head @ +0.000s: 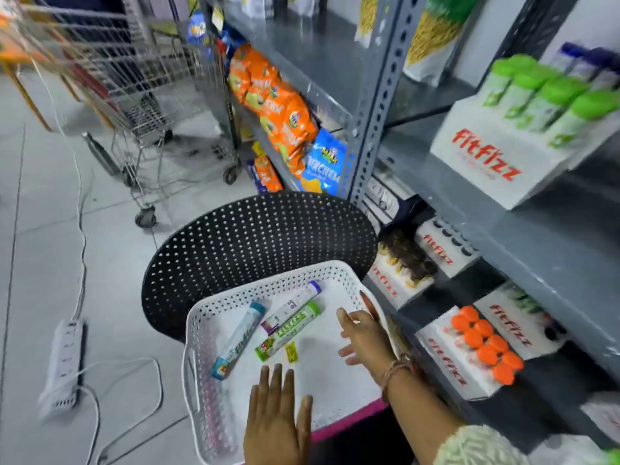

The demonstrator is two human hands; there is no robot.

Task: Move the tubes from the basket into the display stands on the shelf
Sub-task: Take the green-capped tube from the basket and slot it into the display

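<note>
A white perforated basket [208, 330] rests on a black chair. Three tubes lie in it: a blue-capped tube [240, 338] at the left, a purple-capped tube [291, 307] and a green-capped tube [288, 330] side by side in the middle. My left hand [276, 417] hovers flat over the basket's near side, fingers apart, holding nothing. My right hand [364, 337] reaches in over the basket's right side, fingers spread, just right of the green-capped tube and apart from it. White display stands sit on the grey shelf: one with green-capped tubes [516, 142] above, one with orange-capped tubes [469, 350] below.
A small yellow sachet [291, 352] lies in the basket. The black perforated chair back [255, 239] rises behind it. More stands [443, 250] fill the lower shelf. A wire trolley [134, 78] stands at the far left, with a power strip [63, 360] and cables on the floor.
</note>
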